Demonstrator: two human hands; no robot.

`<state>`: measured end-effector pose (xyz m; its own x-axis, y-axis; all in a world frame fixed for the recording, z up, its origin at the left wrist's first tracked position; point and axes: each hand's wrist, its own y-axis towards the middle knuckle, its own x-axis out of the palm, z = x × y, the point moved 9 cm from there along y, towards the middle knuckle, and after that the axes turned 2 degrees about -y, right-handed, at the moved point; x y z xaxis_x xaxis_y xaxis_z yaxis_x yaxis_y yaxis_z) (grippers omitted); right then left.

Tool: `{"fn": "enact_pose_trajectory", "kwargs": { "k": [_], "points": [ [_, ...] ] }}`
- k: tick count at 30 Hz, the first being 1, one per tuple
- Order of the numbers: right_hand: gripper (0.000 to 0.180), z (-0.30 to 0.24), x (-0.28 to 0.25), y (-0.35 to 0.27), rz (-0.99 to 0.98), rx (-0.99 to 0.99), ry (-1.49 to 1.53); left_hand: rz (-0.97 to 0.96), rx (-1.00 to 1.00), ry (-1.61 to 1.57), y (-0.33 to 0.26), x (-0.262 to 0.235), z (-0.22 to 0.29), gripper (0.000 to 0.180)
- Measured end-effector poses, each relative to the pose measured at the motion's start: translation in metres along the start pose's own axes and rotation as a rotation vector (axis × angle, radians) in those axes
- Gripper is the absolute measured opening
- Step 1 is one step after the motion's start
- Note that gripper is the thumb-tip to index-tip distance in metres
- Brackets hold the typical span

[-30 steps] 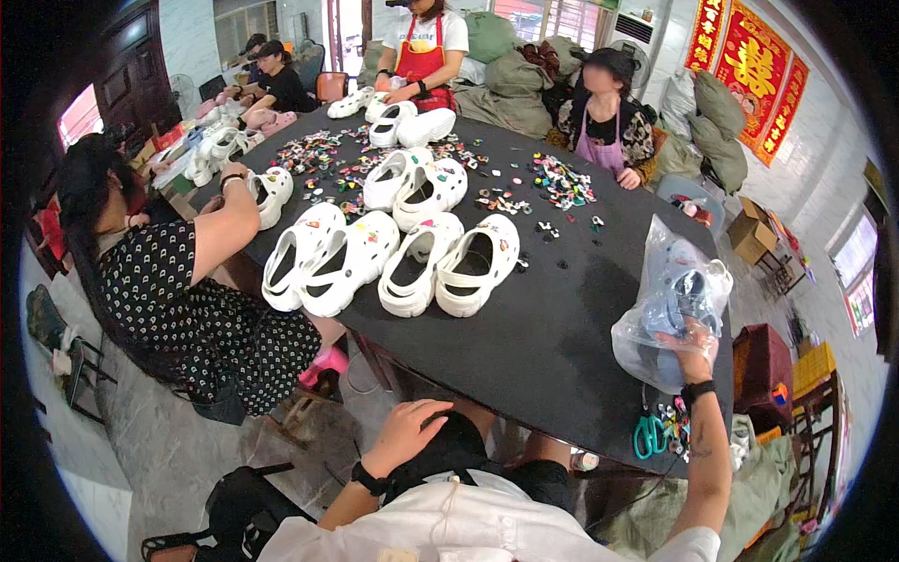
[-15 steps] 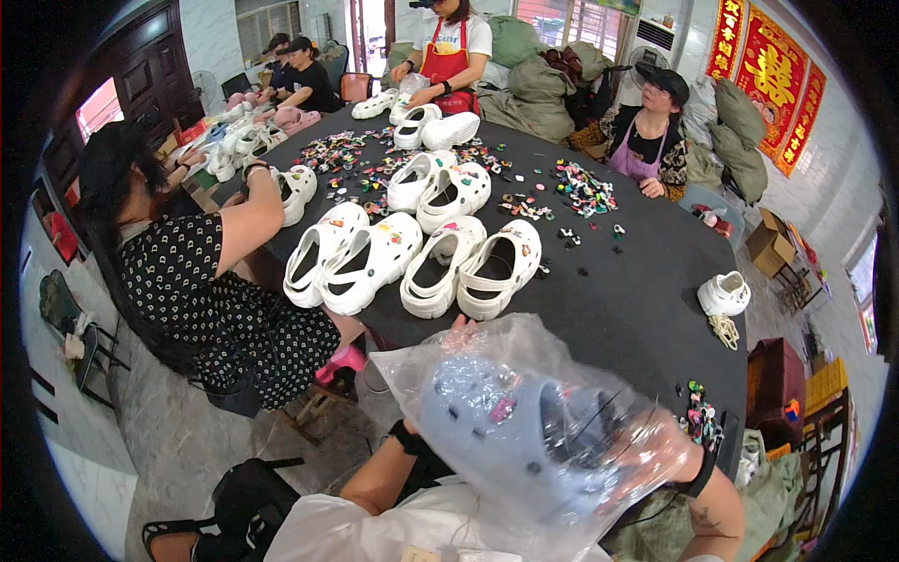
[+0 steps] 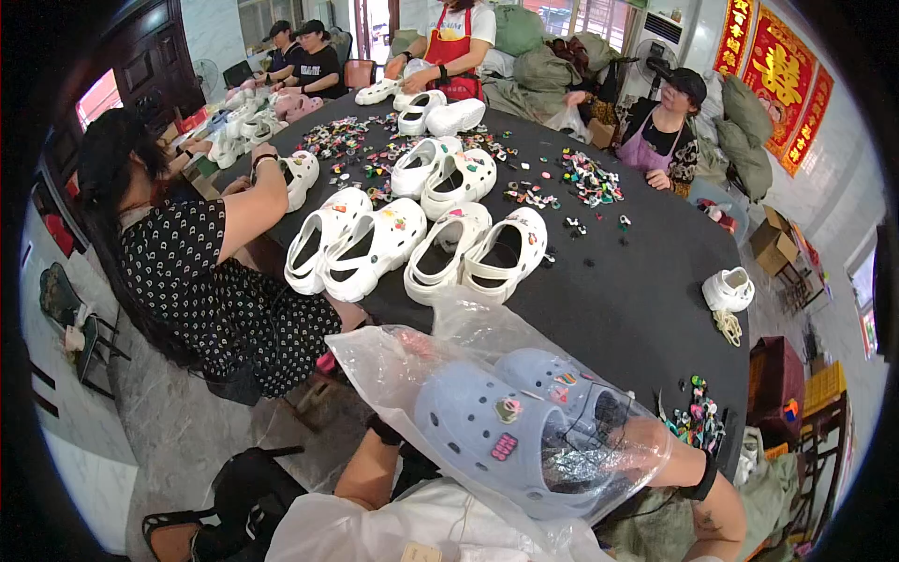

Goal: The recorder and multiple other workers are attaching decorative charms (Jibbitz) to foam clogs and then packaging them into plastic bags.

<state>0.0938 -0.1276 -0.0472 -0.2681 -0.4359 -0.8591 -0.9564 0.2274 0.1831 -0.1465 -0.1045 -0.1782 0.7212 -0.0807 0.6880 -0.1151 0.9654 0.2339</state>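
A pair of light blue clogs [image 3: 487, 421] with colourful charms lies inside a clear plastic bag [image 3: 375, 361], close in front of me. My right hand [image 3: 637, 448] reaches into the bag's open side and grips the clogs near their heel ends, its fingers partly covered by film and shoe. On the left, my left hand [image 3: 412, 345] shows blurred through the film and holds the bag near its far left corner. Beyond the bag, white clogs [image 3: 375, 245] with charms stand in pairs on the dark round table [image 3: 609, 300].
Heaps of small shoe charms [image 3: 592, 178] lie across the table, with another pile [image 3: 698, 417] at its right edge. A single white clog [image 3: 729, 290] stands by that edge. Co-workers sit or stand around, one in a dotted dress [image 3: 187, 281] close on my left.
The bagged clogs have turned and shifted slightly left, so both shoes and their charms now show. My left hand has moved left and lower with the bag's corner.
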Motion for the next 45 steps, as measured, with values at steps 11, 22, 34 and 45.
{"fn": "enact_pose_trajectory", "kwargs": {
  "k": [11,22,34,45],
  "points": [
    [0.025,0.027,-0.029,-0.034,0.095,0.202,-0.104,-0.134,0.000,0.120,-0.001,0.008,-0.005,0.031],
    [0.017,0.079,-0.081,-0.076,0.692,0.550,-0.153,-0.365,-0.052,0.190,0.002,0.032,-0.025,0.029],
    [0.035,0.141,0.029,-0.008,0.585,0.905,-0.074,-0.665,-0.134,0.321,-0.005,0.055,-0.036,0.026],
    [0.086,0.062,0.022,0.027,0.620,0.637,-0.161,-0.809,-0.105,0.454,-0.012,0.064,-0.033,0.023]
  ]
}}
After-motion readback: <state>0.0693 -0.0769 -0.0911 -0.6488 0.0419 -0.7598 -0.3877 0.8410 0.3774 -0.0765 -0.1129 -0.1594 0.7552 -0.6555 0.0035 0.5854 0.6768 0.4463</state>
